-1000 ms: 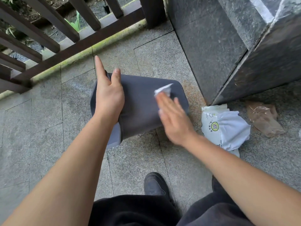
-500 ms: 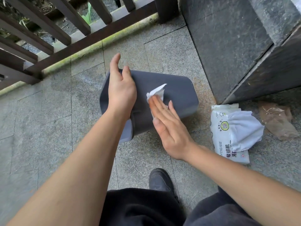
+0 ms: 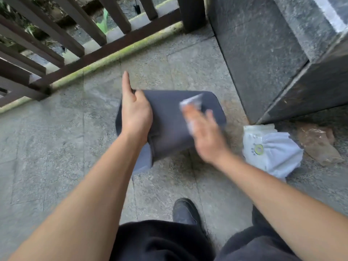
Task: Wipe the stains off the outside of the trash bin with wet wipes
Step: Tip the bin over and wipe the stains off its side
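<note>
A dark grey trash bin (image 3: pixel 167 117) lies tipped on its side on the stone floor, its lighter grey rim toward me. My left hand (image 3: pixel 134 110) grips its left side, forefinger pointing away. My right hand (image 3: pixel 205 136), blurred with motion, presses a white wet wipe (image 3: pixel 192 102) flat against the bin's upper right surface. The wipe pokes out past my fingertips; the rest of it is hidden under the hand.
A white pack of wet wipes (image 3: pixel 267 149) with a loose sheet lies to the right of the bin, with a crumpled brown plastic bag (image 3: pixel 318 144) beyond it. A dark stone block (image 3: pixel 263 53) stands at the right, a brown railing (image 3: pixel 75 46) at the back. My black shoe (image 3: pixel 185 210) is below.
My right hand has swept the wipe from the bin's middle over to its right part. The left hand has kept its hold on the bin's left side.
</note>
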A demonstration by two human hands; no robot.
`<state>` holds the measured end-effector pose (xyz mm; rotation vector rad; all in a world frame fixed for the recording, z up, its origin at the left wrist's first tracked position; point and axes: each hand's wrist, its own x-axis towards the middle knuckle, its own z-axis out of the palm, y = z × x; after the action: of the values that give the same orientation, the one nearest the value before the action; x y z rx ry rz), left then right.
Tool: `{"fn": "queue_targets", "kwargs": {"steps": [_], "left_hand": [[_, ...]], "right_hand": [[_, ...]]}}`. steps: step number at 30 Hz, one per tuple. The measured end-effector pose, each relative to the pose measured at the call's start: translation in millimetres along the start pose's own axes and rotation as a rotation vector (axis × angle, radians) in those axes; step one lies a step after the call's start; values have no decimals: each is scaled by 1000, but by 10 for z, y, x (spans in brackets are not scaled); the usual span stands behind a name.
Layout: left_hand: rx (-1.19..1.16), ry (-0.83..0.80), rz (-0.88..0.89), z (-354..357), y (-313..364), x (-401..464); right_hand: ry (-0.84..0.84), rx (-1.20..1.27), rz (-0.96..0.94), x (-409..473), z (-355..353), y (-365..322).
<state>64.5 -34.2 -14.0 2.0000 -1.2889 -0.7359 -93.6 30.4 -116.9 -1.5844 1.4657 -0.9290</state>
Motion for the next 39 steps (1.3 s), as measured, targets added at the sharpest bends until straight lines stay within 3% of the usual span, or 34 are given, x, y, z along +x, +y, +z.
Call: {"fn": "queue_targets", "kwargs": {"steps": [1,2,5,6,8,9,12,13,16,17,20,21,22,26,28,31,35,39], "left_hand": [[-15,23,3,-49,-23,3],[-22,36,-11,-95,-48,6],[-38,26,-43,-179,-170,116],[-36,7,-62,-194,-184,88],[-38,7,-70,-249,-175,38],[-40,12,-48,-271,-159,41],[-26,-65,41,-220,-169,132],[-8,-96,57,-188,-153,120],[-7,-78,88,-125,-60,49],[-14,-79,105,-83,-49,70],[-25,-154,144,-3,66,113],[-13,-173,154,10,87,119],[17,-170,160,9,81,112],[48,-129,171,59,117,48],[48,-181,184,141,176,51],[61,-157,178,233,212,38],[47,-81,99,234,204,63],[46,-95,136,175,194,48]], "right_hand": [[41,19,177,74,-48,82],[26,42,227,64,-39,36],[-163,-27,-216,-67,289,-339],[-174,-56,-228,-76,293,-311],[-55,-56,74,113,143,-150],[-43,-67,91,151,114,-142],[-175,-180,-446,-114,350,-417],[-170,-176,-463,-145,345,-378],[-23,-94,65,238,131,-192],[-22,-80,99,335,130,-266],[-20,-91,-227,274,395,-649],[0,-100,-249,265,406,-577],[18,-79,-171,298,304,-402],[46,-58,481,215,-108,437],[97,23,520,0,-37,461],[133,61,306,-327,179,132],[30,52,-129,-422,292,-413],[-2,-35,-331,-374,279,-419]]}}
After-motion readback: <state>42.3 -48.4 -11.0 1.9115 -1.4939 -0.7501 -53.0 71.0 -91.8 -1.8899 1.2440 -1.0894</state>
